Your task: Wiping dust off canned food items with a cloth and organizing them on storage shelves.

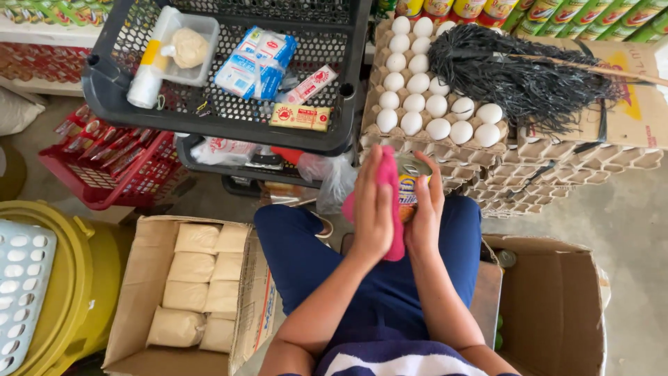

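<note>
A small tin can (412,182) with a yellow and red label sits between my two hands over my lap. My right hand (426,212) grips the can from the right side. My left hand (373,207) presses a pink cloth (391,202) flat against the can's left side. The cloth hangs down below the can between my wrists. My knees in dark blue trousers (299,244) are under the hands.
Ahead stand stacked egg trays with white eggs (417,83) and a black string mop (522,69). A black wire rack (229,111) holds packets. An open carton of pale bags (195,278) lies left, an open carton (557,306) right, a yellow bin (76,278) far left, a red basket (111,167).
</note>
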